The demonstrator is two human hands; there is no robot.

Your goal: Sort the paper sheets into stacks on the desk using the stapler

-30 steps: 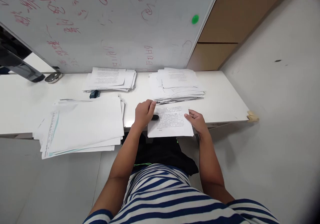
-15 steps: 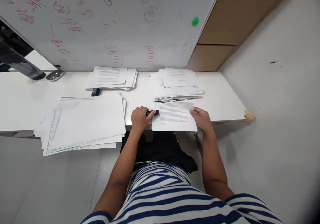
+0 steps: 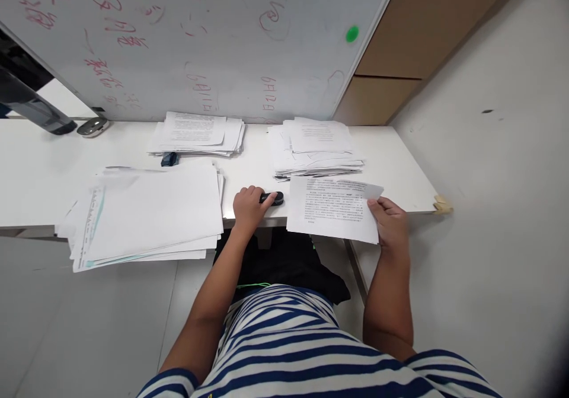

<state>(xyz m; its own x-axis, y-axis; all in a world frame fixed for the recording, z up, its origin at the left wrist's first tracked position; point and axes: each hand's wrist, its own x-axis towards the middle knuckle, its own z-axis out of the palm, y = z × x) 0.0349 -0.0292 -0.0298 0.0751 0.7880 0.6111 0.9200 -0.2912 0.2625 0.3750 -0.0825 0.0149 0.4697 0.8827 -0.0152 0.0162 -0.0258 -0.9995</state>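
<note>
My left hand point(image 3: 249, 208) is closed around a small black stapler point(image 3: 272, 198) at the front edge of the table. The thumb lies along its top, and its front end sticks out to the right. Printed sheets of paper point(image 3: 333, 211) are pinched by their right edge between the thumb and fingers of my right hand point(image 3: 389, 223). They are slightly tilted, jut over the table edge and stand apart from the stapler. How many sheets there are I cannot tell. Just behind them lies a stack of printed papers point(image 3: 317, 149).
A large paper pile point(image 3: 155, 214) overhangs the table edge at left. Behind it are another printed stack point(image 3: 195, 131), a small dark blue object point(image 3: 169, 159) and a computer mouse point(image 3: 93, 127). A whiteboard point(image 3: 231, 48) stands along the back; a wall point(image 3: 489, 208) borders the right.
My right hand has moved right with the printed sheets, drawing their left edge away from the stapler. My left hand has stayed in place with the stapler.
</note>
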